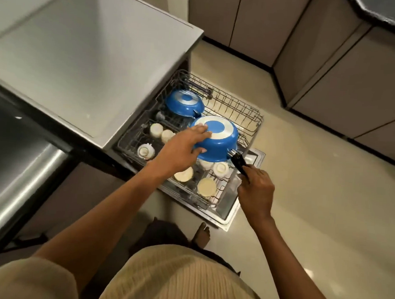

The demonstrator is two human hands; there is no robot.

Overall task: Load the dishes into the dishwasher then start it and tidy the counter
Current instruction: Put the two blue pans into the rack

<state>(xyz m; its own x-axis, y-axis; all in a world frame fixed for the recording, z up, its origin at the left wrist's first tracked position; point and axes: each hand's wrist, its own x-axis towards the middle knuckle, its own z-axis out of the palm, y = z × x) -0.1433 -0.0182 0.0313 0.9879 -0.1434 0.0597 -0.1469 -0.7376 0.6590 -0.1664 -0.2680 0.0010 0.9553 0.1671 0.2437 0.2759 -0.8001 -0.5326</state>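
Dishwasher (246,212) door is lying open at floor level beneath the grey counter (86,57), and its wire rack (238,110) is standing pulled out over the door. A person in a cream ribbed top is leaning over it. Their left hand (182,148) is resting, fingers spread and fairly straight, on the upturned base and side of a blue saucepan (218,139), which is sitting bottom-up and slightly tilted over the middle of the rack. Their right hand (255,192) is curling round the pan's black handle (239,163), gripping it where it is sticking out toward the rack's near right corner. Whether the pan is already bearing on the wires or hanging just above them, I cannot tell.

Behind it, toward the back left of the rack, a second blue pot (185,103) is lying upside down as well. Around and under the held pan, several cream cups (160,133) are sitting inverted in the nearer rows, with a pale bowl (207,187) standing close to the front edge. The rack's far right part is showing only bare wires. A bare foot (202,234) is showing on the pale floor (315,214) just beside the door's near corner. Grey cabinet fronts (358,78) are running along the far side of the room.
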